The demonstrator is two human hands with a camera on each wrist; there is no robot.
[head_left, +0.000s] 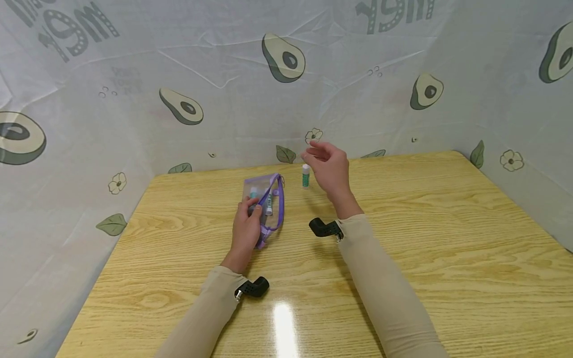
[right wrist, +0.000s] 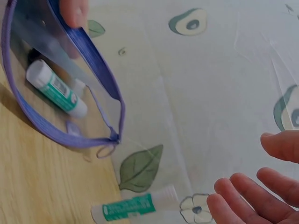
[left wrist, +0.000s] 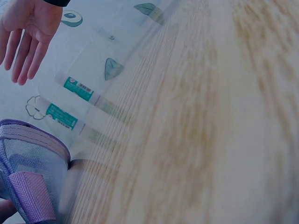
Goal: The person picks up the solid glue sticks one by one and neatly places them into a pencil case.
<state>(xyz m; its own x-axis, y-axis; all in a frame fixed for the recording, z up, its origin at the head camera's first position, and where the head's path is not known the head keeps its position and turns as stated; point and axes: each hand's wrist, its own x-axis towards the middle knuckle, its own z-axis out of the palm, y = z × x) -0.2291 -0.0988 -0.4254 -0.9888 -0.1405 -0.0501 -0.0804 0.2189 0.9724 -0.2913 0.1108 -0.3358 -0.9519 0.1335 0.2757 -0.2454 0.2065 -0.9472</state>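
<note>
A see-through zip pouch (head_left: 250,180) with purple trim lies on the table, its mouth gaping toward the right. My left hand (head_left: 247,229) grips the pouch by its near side and rim. Inside it lies a green-and-white glue stick (right wrist: 57,91), with a second teal-and-white item (head_left: 253,191) behind the mesh. To the right of the pouch, a glue stick (head_left: 306,177) stands upright with its white cap on top; the left wrist view shows two such glue sticks (left wrist: 61,115) side by side. Above and just right of it hovers my right hand (head_left: 330,166), fingers loosely extended, holding nothing.
The wooden table (head_left: 425,238) runs back to a hanging cloth (head_left: 233,109) printed with avocados, leaves and flowers. Each wrist carries a black camera mount (head_left: 326,227). A bright light reflection falls on the table's near part.
</note>
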